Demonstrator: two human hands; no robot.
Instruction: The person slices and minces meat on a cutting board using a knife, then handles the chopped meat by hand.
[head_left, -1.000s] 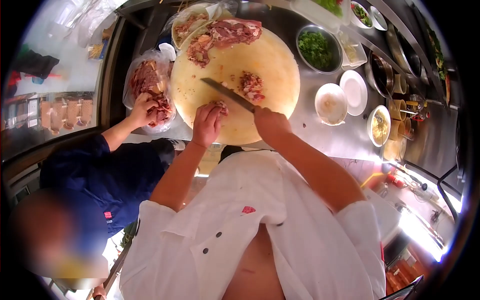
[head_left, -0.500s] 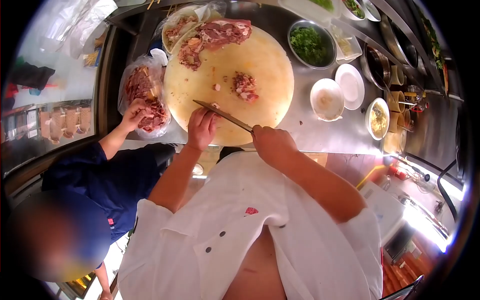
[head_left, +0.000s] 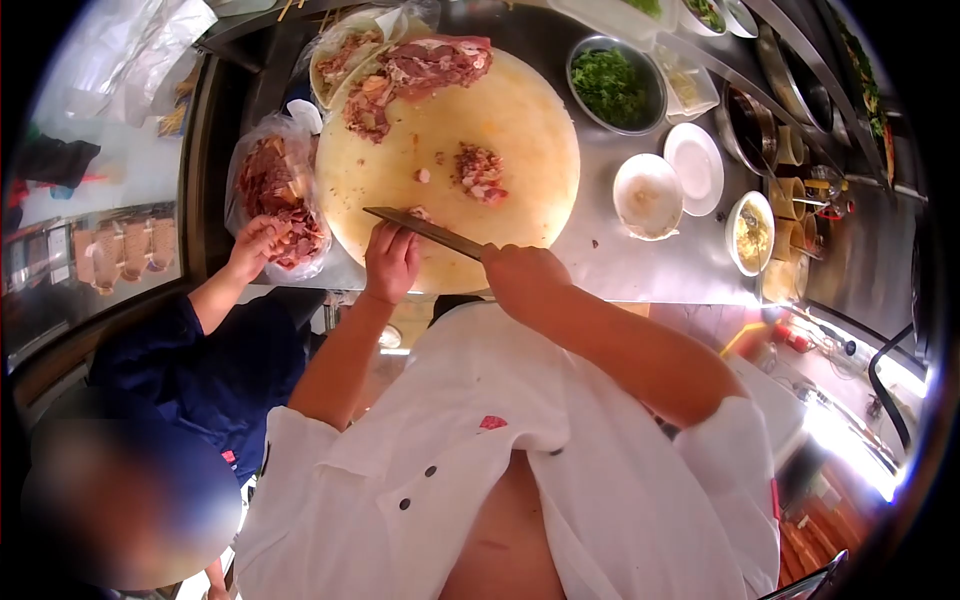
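My right hand [head_left: 525, 277] is wrapped round the handle of a knife [head_left: 432, 231] with a wide blade. The blade lies across the front part of a round chopping board [head_left: 525, 115]. My left hand [head_left: 393, 264] has its fingers curled together by the blade, at a small piece of meat [head_left: 420, 213] that shows just past it. What lies under the fingertips is hidden. Farther back on the board sit a heap of chopped meat [head_left: 481, 174] and a single small bit [head_left: 422, 176]. A large cut of meat [head_left: 440, 62] rests at the far edge.
At left, a co-worker's hand [head_left: 260, 245] touches a plastic bag of meat [head_left: 270, 185]. Right of the board stand a metal bowl of chopped greens [head_left: 612, 85], a white bowl [head_left: 648, 197], a white plate [head_left: 694, 168] and a bowl of yellowish food [head_left: 751, 234].
The view has shifted slightly, so the board and bowls appear a little farther left. My hands and the knife keep nearly the same place at the board's front, the blade lying slightly flatter.
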